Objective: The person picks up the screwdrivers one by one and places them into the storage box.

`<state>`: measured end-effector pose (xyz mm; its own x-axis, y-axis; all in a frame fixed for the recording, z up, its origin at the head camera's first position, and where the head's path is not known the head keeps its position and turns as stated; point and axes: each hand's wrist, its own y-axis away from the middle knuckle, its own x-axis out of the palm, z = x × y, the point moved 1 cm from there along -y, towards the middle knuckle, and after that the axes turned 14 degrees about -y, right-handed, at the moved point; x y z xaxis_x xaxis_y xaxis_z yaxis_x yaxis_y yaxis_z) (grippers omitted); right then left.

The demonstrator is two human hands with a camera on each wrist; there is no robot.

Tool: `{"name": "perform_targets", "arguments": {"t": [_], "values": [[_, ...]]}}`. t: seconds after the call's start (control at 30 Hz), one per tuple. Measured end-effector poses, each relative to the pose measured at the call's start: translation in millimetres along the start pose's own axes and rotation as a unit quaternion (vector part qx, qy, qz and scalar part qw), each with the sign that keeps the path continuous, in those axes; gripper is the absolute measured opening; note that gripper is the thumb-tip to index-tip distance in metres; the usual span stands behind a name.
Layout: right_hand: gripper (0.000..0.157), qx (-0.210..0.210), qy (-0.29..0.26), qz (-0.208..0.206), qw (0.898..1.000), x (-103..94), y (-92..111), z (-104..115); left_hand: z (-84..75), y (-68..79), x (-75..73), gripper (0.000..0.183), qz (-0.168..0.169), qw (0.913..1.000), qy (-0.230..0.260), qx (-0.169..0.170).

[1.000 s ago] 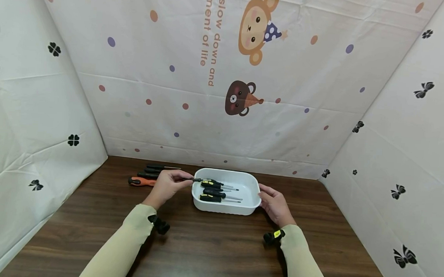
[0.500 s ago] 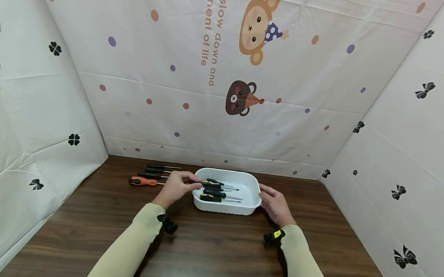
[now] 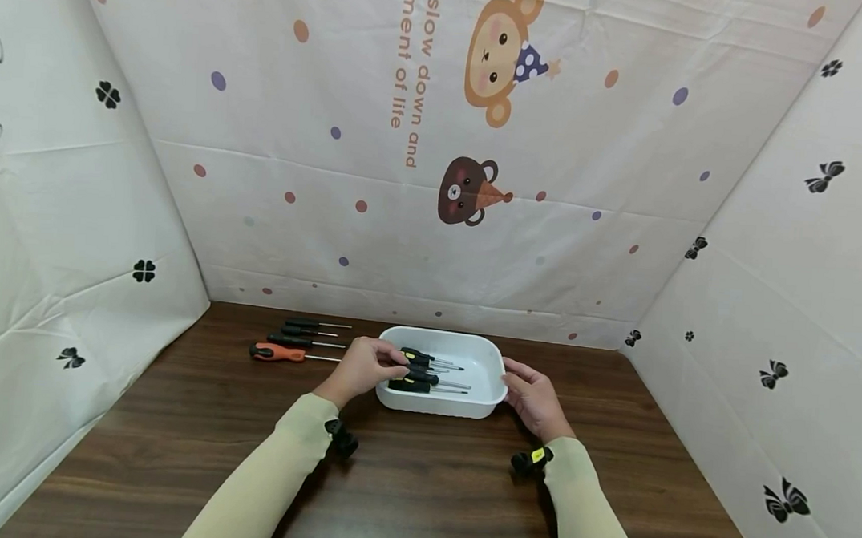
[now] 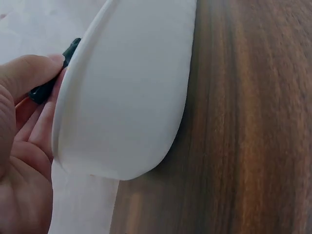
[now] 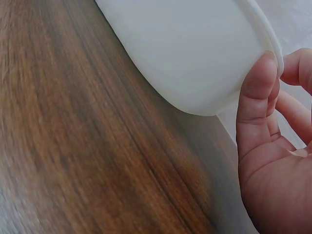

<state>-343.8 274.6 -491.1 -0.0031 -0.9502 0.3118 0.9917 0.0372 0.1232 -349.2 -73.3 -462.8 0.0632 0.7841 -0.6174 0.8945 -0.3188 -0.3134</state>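
My left hand (image 3: 364, 368) is over the left end of a white plastic tray (image 3: 439, 407). Between its thumb and fingers it pinches the dark handle of a screwdriver (image 4: 43, 92), seen just past the rim in the left wrist view; the shaft is hidden there. Inside the tray lie several black-and-yellow screwdrivers (image 3: 410, 386), handles to the left and shafts pointing right. At the tray's right end, my right hand (image 3: 535, 399) grips the rim, its thumb (image 5: 258, 80) on the outside wall and a fingertip over the edge.
Left of the tray, an orange-and-black screwdriver (image 3: 276, 352) lies on the dark wooden table (image 3: 421, 485), with several black-handled screwdrivers (image 3: 289, 340) in a row behind it. Patterned white cloth (image 3: 375, 234) walls off the back and both sides.
My left hand has moved right with the screwdriver, from beside the tray to over its left end, uncovering the shafts of the screwdrivers on the table. My right hand stays on the rim.
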Motion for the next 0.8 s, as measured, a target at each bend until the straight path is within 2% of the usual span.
{"name": "perform_targets", "arguments": {"t": [0.2, 0.47, 0.67, 0.8], "values": [[0.050, 0.000, -0.001, -0.001, 1.000, 0.1, -0.4, -0.1, -7.1, -4.3, 6.9, 0.005, 0.034, 0.9940, -0.098, 0.035], [0.051, -0.002, -0.004, -0.002, 1.000, 0.7, -0.1, 0.8, -17.8, -9.2, 10.8, 0.006, 0.081, 0.9800, -0.171, 0.060], [0.052, -0.001, -0.010, -0.004, 1.000, 0.1, -1.7, -1.0, -21.8, -14.2, 10.0, 0.009, 0.129, 0.9643, -0.222, 0.065], [0.052, -0.002, -0.013, -0.005, 1.000, 0.4, -2.2, -2.2, -24.6, -18.3, 9.4, 0.010, 0.152, 0.9511, -0.255, 0.087]]}}
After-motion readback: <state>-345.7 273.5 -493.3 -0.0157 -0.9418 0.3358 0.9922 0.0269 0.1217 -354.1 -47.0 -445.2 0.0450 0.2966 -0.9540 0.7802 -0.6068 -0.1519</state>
